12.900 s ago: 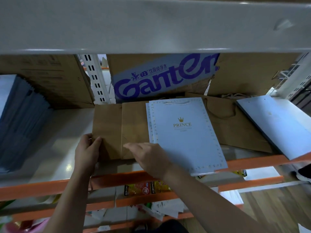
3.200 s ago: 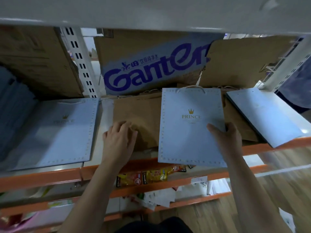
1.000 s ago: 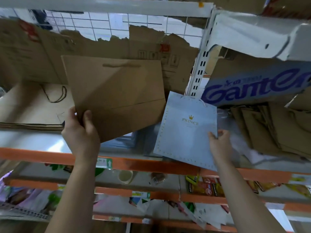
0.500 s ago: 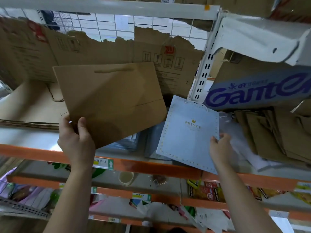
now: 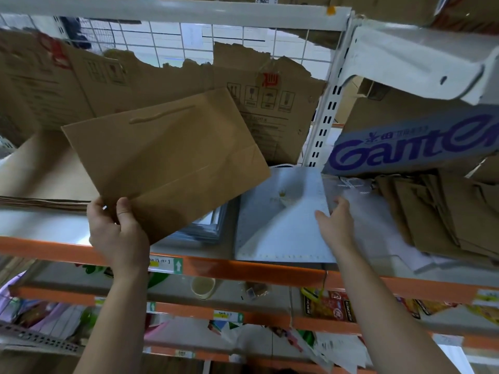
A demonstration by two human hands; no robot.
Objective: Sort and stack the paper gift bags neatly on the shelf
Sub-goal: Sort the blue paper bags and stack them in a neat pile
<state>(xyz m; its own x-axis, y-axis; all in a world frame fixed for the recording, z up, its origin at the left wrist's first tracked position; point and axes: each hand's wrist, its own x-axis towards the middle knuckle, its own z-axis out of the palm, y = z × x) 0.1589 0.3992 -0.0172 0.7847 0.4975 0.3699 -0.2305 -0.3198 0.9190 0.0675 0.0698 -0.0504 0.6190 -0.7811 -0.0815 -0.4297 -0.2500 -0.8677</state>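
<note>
My left hand [image 5: 118, 233] grips the lower corner of a flat brown paper gift bag [image 5: 167, 157], held tilted in the air above the shelf [image 5: 54, 228]. My right hand [image 5: 336, 225] rests on the right edge of a light blue gift bag [image 5: 278, 225] with a gold crown print, which lies nearly flat on the shelf. A flat stack of brown bags [image 5: 40, 179] lies at the left. A pile of blue bags [image 5: 205, 228] sits under the raised brown bag. Several brown bags [image 5: 437, 211] are fanned out at the right.
Torn cardboard sheets [image 5: 270, 103] stand along the shelf back. A blue Ganten carton [image 5: 415, 144] stands behind the right bags. A white upright post [image 5: 324, 117] divides the bays. An orange front rail [image 5: 243, 271] edges the shelf, with cluttered lower shelves beneath.
The blue bag has dropped from tilted in the air to nearly flat on the shelf under my right hand. The brown bag in my left hand has shifted slightly right and lower.
</note>
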